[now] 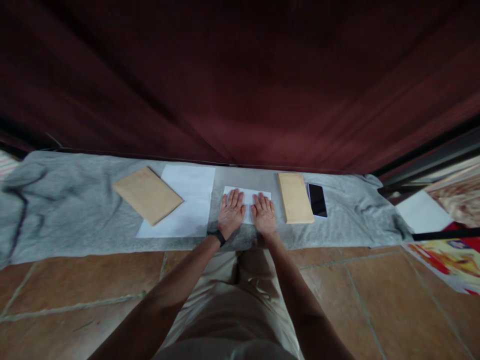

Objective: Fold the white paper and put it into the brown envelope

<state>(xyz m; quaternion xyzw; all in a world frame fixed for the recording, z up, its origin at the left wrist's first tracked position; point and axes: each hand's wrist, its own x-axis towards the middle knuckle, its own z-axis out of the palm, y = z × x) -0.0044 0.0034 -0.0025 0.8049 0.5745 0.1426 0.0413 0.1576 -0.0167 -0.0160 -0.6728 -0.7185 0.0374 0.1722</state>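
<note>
Both palms lie flat on a small white sheet of paper (248, 215), which rests on a grey cloth. My left hand (231, 212), with a dark band at the wrist, covers the sheet's left part, fingers stretched out. On the right part lies my right hand (264, 214), its fingers also extended. Part of the sheet is hidden under the hands. To the left, a brown envelope (148, 195) sits at a slant on larger white paper (191, 220). A stack of brown envelopes (296, 197) lies close to the right hand.
A phone (317, 200) with a dark screen lies right of the stack. The grey cloth (93, 235) covers a long, narrow surface. Behind it hangs dark red fabric (262, 115). Printed packaging (453, 257) and a metal frame stand at far right. Below is tiled floor (337, 290).
</note>
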